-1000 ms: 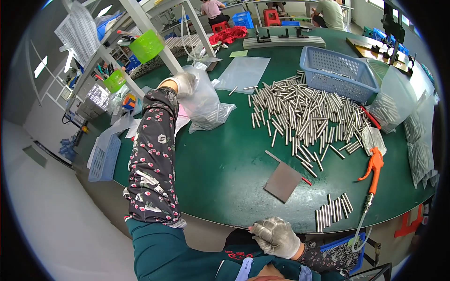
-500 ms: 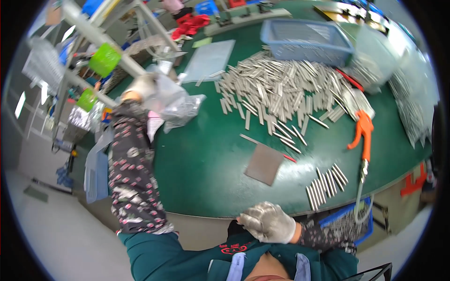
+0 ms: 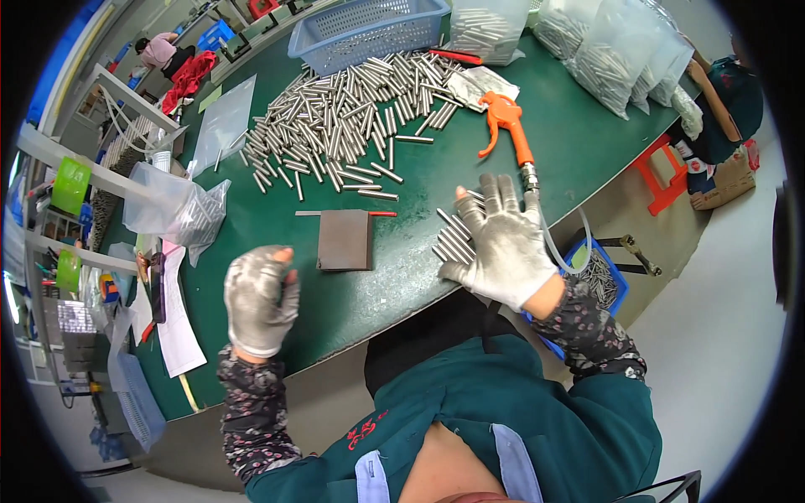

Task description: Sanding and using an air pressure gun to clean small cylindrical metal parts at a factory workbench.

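Note:
My left hand [image 3: 260,300], in a white glove with bare fingertips, is over the near left part of the green table. Its fingers are curled toward the thumb, and whatever they may hold is hidden. Palm down with fingers spread, my right hand [image 3: 507,251] lies over a row of short metal pins [image 3: 454,237], partly covering them. A brown square block [image 3: 345,241] sits between the hands, with a thin red-ended tool [image 3: 383,214] along its far edge. Beyond spreads a large heap of similar metal pins [image 3: 335,126].
An orange air gun [image 3: 506,126] with a hose lies beyond my right hand. A blue basket [image 3: 369,38] stands behind the heap. Bags of pins [image 3: 608,63] fill the far right; another bag [image 3: 201,220] is at left. Below the edge is a blue bin [image 3: 616,289]. Another person [image 3: 729,101] sits at right.
My left hand has come away from the plastic bag at left, back toward me. My right hand has moved from near my body onto the row of pins, its fingers spreading. The view has shifted.

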The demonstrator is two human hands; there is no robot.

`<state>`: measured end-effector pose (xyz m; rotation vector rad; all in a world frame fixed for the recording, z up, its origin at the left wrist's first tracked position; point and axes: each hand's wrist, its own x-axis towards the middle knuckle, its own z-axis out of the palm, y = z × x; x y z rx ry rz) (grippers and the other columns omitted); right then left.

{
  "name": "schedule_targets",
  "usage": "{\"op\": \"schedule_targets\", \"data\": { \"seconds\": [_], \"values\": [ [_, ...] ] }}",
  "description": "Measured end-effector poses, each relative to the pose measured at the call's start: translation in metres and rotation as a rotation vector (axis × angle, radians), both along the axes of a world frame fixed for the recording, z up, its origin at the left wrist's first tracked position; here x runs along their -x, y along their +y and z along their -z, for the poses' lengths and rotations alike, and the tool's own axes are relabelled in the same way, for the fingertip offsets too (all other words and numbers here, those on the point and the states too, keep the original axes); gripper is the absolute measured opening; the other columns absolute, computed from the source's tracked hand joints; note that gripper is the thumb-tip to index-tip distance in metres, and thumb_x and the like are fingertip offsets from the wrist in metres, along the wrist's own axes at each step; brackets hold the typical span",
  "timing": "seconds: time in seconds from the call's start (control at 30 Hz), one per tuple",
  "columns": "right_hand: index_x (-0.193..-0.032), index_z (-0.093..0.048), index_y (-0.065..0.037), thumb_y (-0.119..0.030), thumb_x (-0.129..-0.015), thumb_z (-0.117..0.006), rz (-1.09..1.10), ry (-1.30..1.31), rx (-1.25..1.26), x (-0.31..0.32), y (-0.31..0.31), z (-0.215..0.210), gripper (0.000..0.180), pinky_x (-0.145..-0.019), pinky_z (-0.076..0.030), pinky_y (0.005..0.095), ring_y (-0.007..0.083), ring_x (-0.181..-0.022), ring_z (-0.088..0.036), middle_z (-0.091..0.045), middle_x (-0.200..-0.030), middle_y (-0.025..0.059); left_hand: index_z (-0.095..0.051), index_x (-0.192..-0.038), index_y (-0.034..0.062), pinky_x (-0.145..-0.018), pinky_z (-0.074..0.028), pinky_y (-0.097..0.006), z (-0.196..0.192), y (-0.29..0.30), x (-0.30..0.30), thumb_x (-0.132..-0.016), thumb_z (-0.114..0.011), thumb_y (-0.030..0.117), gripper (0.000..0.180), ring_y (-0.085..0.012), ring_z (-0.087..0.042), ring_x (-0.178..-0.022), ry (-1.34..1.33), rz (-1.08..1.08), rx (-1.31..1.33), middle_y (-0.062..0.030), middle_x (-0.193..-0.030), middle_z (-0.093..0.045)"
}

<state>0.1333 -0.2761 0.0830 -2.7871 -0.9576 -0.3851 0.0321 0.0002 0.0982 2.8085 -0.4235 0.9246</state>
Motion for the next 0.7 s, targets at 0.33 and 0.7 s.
{"op": "schedule_targets", "data": {
  "seconds": [0.33,0.7],
  "values": [
    [-0.115,-0.052,-0.017,-0.027,-0.076,-0.053,-0.066,0.025,0.110,-0.022,0.009,0.021,0.040,-0.075,-0.039,0.0394,0.0279,-0.096,-0.049,-0.049,-0.105,0.0165,-0.055,-0.091,0.0043,-0.068,-0.044,-0.038,0.042,-0.016,0.003,-0.069,-0.060,0.000,0.024,-0.0288,-0.058,-0.074,-0.006,0.063,0.143,-0.0111,-0.080,-0.059],
    [-0.111,-0.052,-0.008,-0.024,-0.073,-0.055,-0.104,0.066,0.315,-0.043,0.017,0.013,0.041,-0.071,-0.041,0.0377,0.0271,-0.097,-0.049,-0.049,-0.100,0.0150,-0.055,-0.089,0.0052,-0.068,-0.045,-0.037,0.053,-0.006,0.019,-0.066,-0.060,-0.003,0.025,-0.0267,-0.058,-0.073,-0.027,0.010,0.142,-0.0086,-0.077,-0.058]
  ]
}}
